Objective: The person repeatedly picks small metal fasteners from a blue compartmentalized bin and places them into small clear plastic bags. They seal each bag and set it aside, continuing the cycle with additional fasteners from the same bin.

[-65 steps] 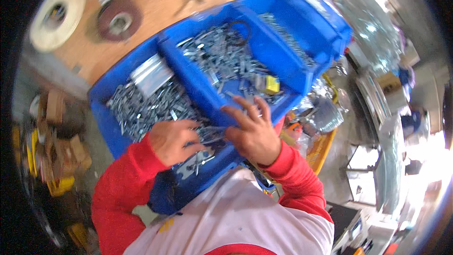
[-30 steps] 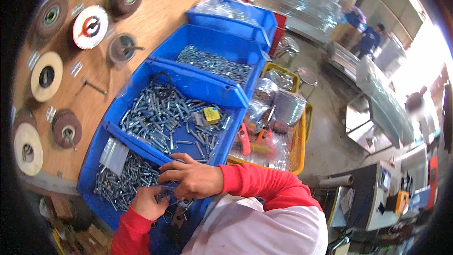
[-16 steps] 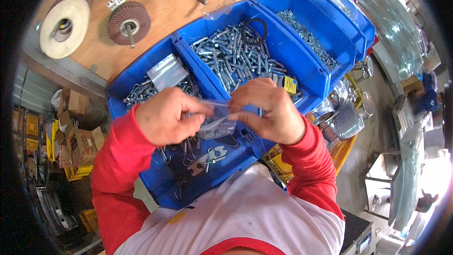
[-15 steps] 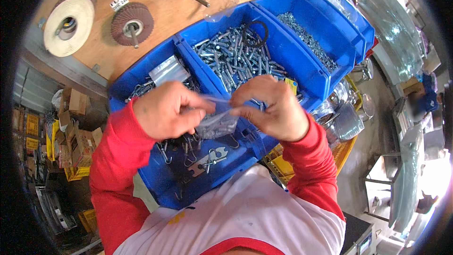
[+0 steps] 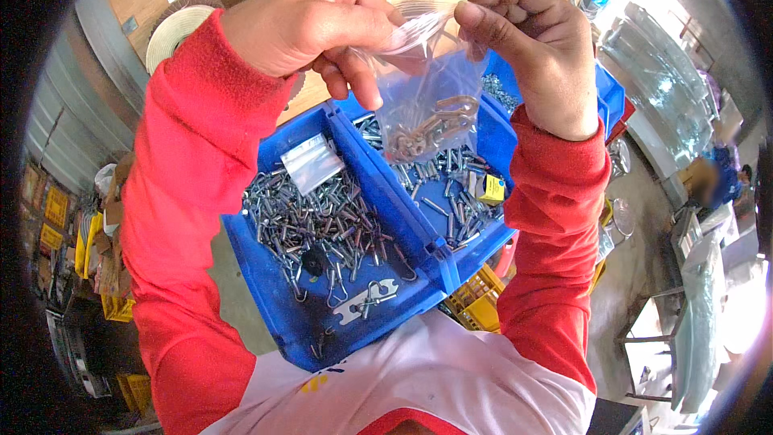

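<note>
A transparent zip-top bag (image 5: 427,105) hangs upright in front of me, with brownish metal hardware in its bottom. My left hand (image 5: 318,28) grips its upper left edge, where the plastic bunches between thumb and fingers. At the upper right corner, my right hand (image 5: 539,48) pinches the plastic between thumb and curled fingers. Under the bag is a blue bin (image 5: 274,314) of metal hook bolts (image 5: 314,221). A small stack of flat plastic bags (image 5: 312,163) lies on those bolts, and a flat open-ended wrench (image 5: 364,301) lies near the bin's front.
Beside that bin, another blue bin (image 5: 435,254) holds metal pins and a small yellow box (image 5: 489,189). Abrasive discs (image 5: 181,32) hang on the wooden board behind. A yellow crate (image 5: 477,298) sits below the bins. Another person (image 5: 721,177) is far right.
Both hands have risen with the bag, from low over the bins to up in front of the wooden board. The hardware inside now shows plainly.
</note>
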`<action>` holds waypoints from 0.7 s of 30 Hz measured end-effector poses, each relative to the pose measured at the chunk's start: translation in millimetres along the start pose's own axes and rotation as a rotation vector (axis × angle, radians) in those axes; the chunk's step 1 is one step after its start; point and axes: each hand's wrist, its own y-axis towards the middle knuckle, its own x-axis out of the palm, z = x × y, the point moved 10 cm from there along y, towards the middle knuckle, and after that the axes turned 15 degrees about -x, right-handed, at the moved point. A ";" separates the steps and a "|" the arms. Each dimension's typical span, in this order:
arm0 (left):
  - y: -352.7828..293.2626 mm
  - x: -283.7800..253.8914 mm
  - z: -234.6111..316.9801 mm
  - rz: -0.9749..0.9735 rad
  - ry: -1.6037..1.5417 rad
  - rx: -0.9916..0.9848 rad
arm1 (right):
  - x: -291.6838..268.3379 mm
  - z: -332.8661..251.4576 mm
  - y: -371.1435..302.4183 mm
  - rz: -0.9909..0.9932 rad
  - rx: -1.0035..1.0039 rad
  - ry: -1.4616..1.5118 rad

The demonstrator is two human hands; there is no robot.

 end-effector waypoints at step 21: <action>-3.5 -30.0 16.6 0.380 0.200 0.300 | -21.3 -13.9 17.7 -0.103 0.162 -0.284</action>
